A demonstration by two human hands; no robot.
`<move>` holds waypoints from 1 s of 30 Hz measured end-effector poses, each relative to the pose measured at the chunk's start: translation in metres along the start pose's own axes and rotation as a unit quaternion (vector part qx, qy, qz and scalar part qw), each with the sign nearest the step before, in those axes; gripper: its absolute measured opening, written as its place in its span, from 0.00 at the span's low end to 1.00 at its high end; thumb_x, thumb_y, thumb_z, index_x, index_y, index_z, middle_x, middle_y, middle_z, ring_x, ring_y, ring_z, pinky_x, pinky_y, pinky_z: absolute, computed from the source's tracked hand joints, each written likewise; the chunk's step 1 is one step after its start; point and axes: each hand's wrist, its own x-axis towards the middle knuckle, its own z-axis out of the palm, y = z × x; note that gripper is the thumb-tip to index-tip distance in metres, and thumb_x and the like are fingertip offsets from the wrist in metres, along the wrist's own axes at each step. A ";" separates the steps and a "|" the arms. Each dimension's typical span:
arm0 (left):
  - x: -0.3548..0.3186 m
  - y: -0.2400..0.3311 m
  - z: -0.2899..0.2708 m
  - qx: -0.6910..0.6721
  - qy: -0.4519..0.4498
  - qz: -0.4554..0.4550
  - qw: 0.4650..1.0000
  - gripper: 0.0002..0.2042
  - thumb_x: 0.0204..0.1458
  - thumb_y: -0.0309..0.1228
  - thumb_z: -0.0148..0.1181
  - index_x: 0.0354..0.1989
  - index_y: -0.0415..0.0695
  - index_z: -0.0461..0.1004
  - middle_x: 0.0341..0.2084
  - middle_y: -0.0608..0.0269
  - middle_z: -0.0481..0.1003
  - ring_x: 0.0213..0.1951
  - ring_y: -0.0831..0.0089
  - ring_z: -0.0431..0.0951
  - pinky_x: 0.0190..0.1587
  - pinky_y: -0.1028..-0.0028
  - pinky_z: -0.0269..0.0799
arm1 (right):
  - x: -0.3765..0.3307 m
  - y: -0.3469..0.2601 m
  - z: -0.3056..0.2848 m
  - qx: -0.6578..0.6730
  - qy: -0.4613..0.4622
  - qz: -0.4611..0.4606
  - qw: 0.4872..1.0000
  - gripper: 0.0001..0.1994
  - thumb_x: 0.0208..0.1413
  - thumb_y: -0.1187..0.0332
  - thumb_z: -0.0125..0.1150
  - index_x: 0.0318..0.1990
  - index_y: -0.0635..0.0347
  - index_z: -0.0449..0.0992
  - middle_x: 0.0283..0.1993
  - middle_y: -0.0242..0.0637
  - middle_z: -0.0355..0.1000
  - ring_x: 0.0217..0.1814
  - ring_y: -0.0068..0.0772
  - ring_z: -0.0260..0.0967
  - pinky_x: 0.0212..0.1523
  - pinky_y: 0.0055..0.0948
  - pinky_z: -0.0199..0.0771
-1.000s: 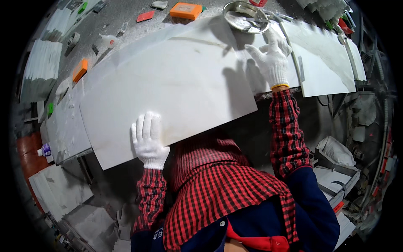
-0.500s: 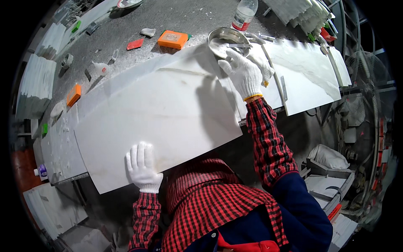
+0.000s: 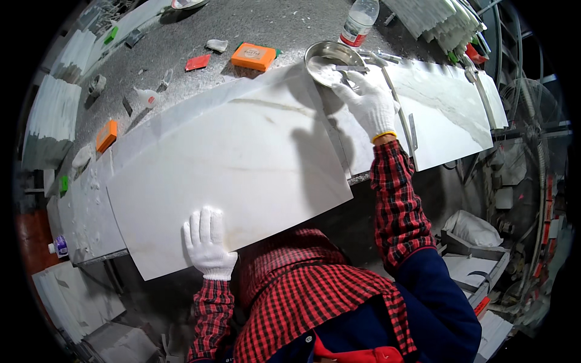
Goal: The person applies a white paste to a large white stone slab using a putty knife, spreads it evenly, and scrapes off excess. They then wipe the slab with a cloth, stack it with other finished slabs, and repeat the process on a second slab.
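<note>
— Where is the white marble slab (image 3: 224, 181) found?
— It is laid flat at the near edge of the grey surface (image 3: 266, 24), its near corner overhanging that edge.
— And the hands?
— The left hand (image 3: 207, 244), gloved, is pressed on the slab's near edge, fingers spread flat. The right hand (image 3: 366, 103) is stretched to the metal bowl (image 3: 331, 58) by the slab's far corner; its fingers seem loosely curled, gripping nothing that can be made out.
</note>
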 end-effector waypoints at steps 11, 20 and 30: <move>-0.006 -0.006 0.006 0.020 0.000 0.006 1.000 0.31 0.43 0.32 0.57 0.63 0.47 0.69 0.64 0.58 0.67 0.68 0.54 0.62 0.71 0.51 0.52 | 0.008 0.014 -0.022 0.211 -0.029 0.067 0.975 0.13 0.60 0.68 0.57 0.48 0.64 0.81 0.27 0.32 0.77 0.24 0.17 0.70 0.26 0.20 0.69; -0.004 -0.005 0.006 0.026 -0.001 0.007 1.000 0.30 0.47 0.35 0.58 0.63 0.47 0.69 0.64 0.58 0.67 0.68 0.54 0.62 0.71 0.51 0.52 | 0.016 0.026 -0.011 0.314 -0.109 0.093 0.939 0.15 0.60 0.69 0.55 0.51 0.66 0.80 0.28 0.33 0.75 0.26 0.19 0.68 0.27 0.20 0.69; -0.003 -0.004 0.004 0.027 0.002 0.010 1.000 0.28 0.48 0.33 0.57 0.62 0.44 0.70 0.62 0.54 0.69 0.67 0.52 0.64 0.70 0.50 0.54 | -0.007 0.041 -0.012 0.472 -0.098 0.165 0.860 0.17 0.63 0.66 0.57 0.55 0.66 0.76 0.33 0.32 0.74 0.27 0.16 0.66 0.27 0.16 0.64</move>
